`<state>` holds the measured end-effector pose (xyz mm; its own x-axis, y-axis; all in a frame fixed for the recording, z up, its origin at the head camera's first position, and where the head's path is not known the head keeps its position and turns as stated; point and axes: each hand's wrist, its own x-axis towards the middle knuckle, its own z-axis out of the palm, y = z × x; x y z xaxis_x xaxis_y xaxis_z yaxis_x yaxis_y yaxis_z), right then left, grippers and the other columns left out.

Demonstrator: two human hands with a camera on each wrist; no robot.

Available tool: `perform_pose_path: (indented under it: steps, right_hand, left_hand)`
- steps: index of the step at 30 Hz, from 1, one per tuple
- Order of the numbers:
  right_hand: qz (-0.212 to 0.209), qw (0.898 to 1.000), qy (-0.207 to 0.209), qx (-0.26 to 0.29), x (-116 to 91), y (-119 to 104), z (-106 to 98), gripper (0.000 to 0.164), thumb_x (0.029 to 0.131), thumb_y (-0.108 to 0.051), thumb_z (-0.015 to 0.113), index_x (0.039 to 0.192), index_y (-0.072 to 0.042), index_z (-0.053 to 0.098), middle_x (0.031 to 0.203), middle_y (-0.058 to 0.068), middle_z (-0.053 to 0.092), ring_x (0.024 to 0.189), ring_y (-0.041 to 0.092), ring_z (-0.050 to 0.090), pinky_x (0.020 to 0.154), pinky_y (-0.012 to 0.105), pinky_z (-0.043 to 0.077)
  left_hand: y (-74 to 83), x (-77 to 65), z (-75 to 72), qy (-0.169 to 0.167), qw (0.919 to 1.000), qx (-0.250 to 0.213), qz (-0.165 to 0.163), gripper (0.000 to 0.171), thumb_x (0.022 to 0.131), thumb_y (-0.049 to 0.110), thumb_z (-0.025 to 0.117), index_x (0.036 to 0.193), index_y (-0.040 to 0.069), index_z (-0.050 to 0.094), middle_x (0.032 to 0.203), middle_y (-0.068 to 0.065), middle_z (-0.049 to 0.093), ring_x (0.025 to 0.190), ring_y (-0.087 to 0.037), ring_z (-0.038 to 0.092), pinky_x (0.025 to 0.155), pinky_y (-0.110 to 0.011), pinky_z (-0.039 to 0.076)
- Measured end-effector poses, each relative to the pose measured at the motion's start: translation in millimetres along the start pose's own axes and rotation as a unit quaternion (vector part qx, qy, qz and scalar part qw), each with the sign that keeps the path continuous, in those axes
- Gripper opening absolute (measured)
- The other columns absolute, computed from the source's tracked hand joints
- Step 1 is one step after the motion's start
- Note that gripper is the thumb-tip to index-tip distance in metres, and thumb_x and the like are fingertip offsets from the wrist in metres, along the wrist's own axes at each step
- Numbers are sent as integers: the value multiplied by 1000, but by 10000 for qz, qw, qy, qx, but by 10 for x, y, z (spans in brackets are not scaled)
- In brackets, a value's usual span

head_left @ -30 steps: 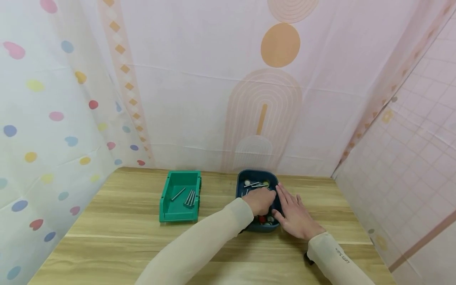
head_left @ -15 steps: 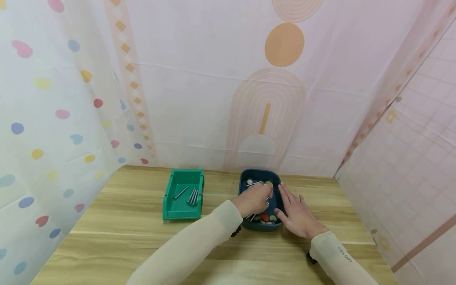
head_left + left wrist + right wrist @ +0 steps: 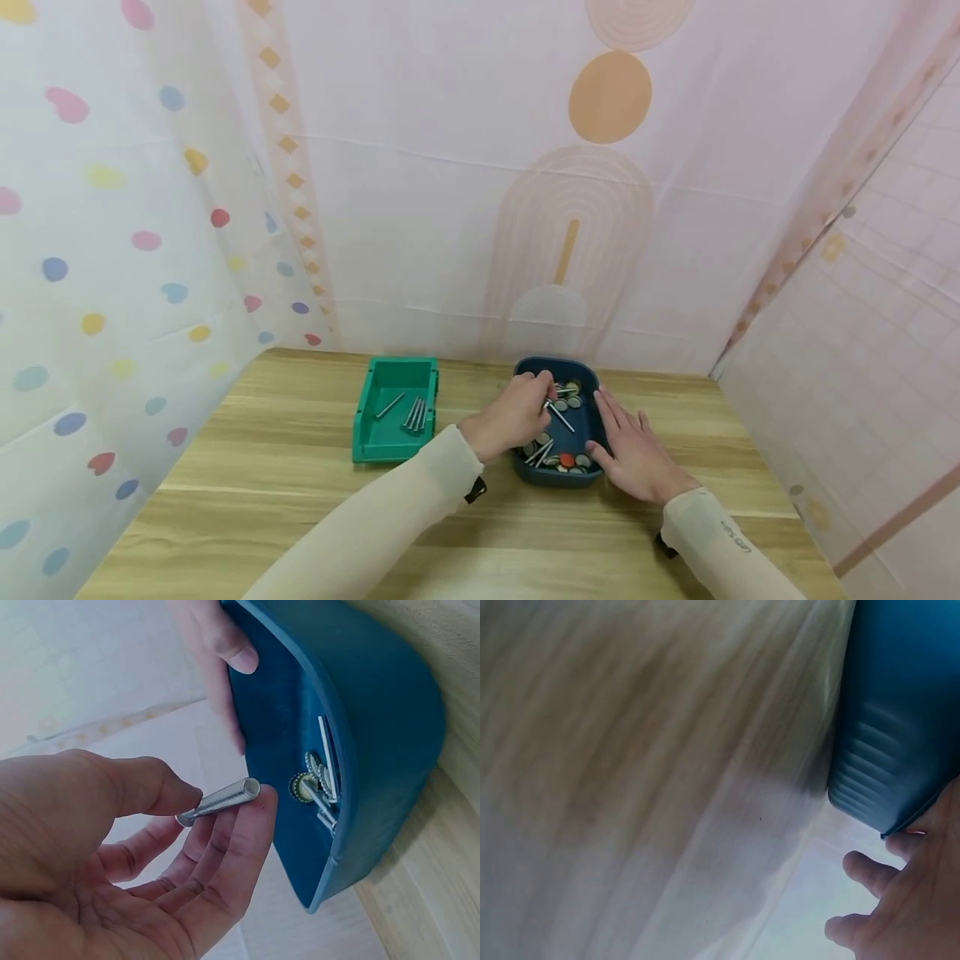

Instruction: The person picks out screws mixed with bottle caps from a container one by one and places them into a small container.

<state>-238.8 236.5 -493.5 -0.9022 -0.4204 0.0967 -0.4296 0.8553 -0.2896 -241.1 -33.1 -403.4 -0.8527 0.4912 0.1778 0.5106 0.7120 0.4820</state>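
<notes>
My left hand [image 3: 510, 417] is over the left side of a dark blue bin [image 3: 525, 479], pinching a silver bolt [image 3: 225, 801] between thumb and fingers. In the head view the bolt slants down over the bin. My right hand [image 3: 637, 454] rests at the bin's right rim with its fingers extended; the left wrist view shows its thumb [image 3: 244, 660] over the inner side. Inside the bin lie bottle caps [image 3: 582, 461], a red one [image 3: 567, 460] among them, and more bolts [image 3: 544, 452]. My left hand hides part of the bin's contents.
A green open-front bin [image 3: 378, 451] stands to the left on the wooden table [image 3: 300, 467], holding several bolts [image 3: 417, 414]. Patterned cloth hangs behind the table [image 3: 412, 250] and at both sides.
My left hand has come up from the blue bin's contents and shifted left, with a bolt now showing in its fingers. My right hand stays at the rim. The head view has shifted slightly.
</notes>
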Motion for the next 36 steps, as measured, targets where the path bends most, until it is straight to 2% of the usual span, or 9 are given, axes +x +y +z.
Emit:
perform_pose_path:
  steps: [5,11,21,29,36]
  right_hand:
    - [-14,10000,-52,2,-4,-7,-13,88,122,-43,58,186,-2,15,196,23,16,177,52,31,136,87,20]
    - [-66,9999,56,-124,-22,54,-56,88,120,-41,62,185,-1,18,195,23,19,176,53,34,135,88,22]
    - [-95,9998,35,-183,-77,111,-67,87,120,-40,61,185,0,20,194,24,20,174,53,36,134,88,24]
    - [-86,9997,7,-228,-77,94,-122,87,120,-40,62,185,0,20,194,24,22,174,53,37,134,88,24]
    - [-73,9997,38,-226,-77,119,-72,87,121,-40,61,185,0,19,195,23,21,175,52,36,135,87,25]
  left_hand:
    - [-42,-125,-50,-55,9994,-218,-254,19,109,-1,71,127,4,70,116,-16,74,92,-19,63,84,-32,61]
    - [-167,-195,-58,130,9989,-337,-289,20,107,-4,71,126,2,72,107,-12,73,86,-18,60,78,-31,57]
    - [-512,-337,-153,398,9951,-518,-740,22,105,-4,69,125,1,73,99,-7,76,83,-15,64,74,-32,58]
    - [-822,-492,-380,800,9893,-583,-1068,24,103,-7,66,124,0,76,92,-7,76,77,-14,65,69,-30,55]
    - [-1072,-614,-490,841,9842,-721,-1380,23,107,-5,63,128,-2,72,86,-8,72,66,-15,59,62,-27,47]
